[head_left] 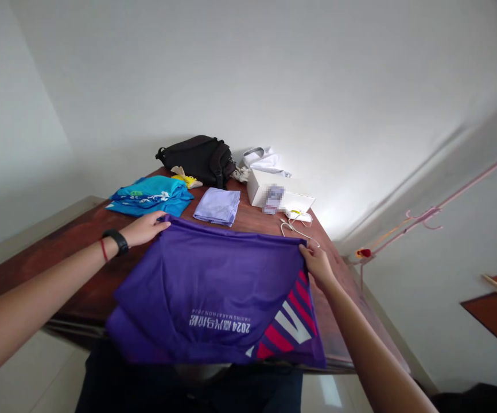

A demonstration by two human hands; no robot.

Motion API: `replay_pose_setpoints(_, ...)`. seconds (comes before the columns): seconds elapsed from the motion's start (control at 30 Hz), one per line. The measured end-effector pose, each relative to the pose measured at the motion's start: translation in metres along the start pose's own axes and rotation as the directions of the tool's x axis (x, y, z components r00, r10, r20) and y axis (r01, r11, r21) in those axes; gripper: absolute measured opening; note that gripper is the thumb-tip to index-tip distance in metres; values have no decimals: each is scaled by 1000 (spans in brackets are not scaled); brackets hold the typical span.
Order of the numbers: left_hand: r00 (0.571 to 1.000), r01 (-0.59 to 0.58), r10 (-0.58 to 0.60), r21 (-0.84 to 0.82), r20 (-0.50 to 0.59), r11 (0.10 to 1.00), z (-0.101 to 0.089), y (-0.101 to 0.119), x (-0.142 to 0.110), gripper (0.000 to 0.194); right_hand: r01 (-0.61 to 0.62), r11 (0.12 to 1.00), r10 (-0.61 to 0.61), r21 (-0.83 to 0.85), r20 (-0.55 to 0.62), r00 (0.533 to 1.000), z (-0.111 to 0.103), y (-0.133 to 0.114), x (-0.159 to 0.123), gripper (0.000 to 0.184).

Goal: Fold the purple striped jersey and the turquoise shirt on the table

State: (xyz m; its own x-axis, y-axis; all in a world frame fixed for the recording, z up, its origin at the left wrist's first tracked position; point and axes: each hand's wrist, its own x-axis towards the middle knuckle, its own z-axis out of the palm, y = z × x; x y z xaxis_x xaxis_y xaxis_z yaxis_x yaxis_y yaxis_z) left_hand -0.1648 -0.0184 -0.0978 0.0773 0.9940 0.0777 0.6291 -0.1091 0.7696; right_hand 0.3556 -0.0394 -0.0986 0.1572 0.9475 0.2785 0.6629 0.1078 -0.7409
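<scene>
A purple marathon T-shirt point(222, 281) with white print and a red and white pattern is stretched out over the front of the wooden table point(136, 229). Its printing appears upside down from where I look. My left hand point(147, 228) pinches its far left corner, with a black band on the wrist. At the far right corner, my right hand point(316, 261) grips the cloth between thumb and fingers. The near part of the shirt reaches the table's front edge, and its left side lies in loose folds.
Behind the shirt lie a folded lavender cloth point(217, 206) and a blue garment point(154, 195). A black bag point(197, 158), a yellow item point(185, 179), a white box point(259, 188) and a white cable point(295, 230) sit farther back. A pink stand point(424, 218) is at right.
</scene>
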Motion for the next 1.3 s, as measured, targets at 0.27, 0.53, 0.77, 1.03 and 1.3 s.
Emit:
replay_pose_setpoints(0.27, 993, 71, -50, 213, -104, 974, 28, -38, 23, 67, -54, 978, 63, -203, 36, 997, 43, 51, 29, 32)
replay_pose_setpoints(0.53, 996, 87, -75, 250, -56, 964, 22, -25, 11, 71, -72, 988, 76, -135, 30, 997, 39, 48, 29, 29)
replay_pose_setpoints(0.77, 949, -148, 271, 528, -163, 836, 40, 3, -32, 61, -102, 994, 101, 28, 38, 994, 32, 41, 21, 38)
replay_pose_setpoints(1.03, 939, -331, 314, 625, 141, 707, 103, 36, -93, 61, -127, 945, 70, 301, 193, 979, 31, -4, 19, 43)
replay_pose_setpoints(1.3, 927, -356, 355, 570, 117, 741, 122, 27, -103, 61, -134, 946, -32, 296, 494, 869, 51, -104, -1, 37)
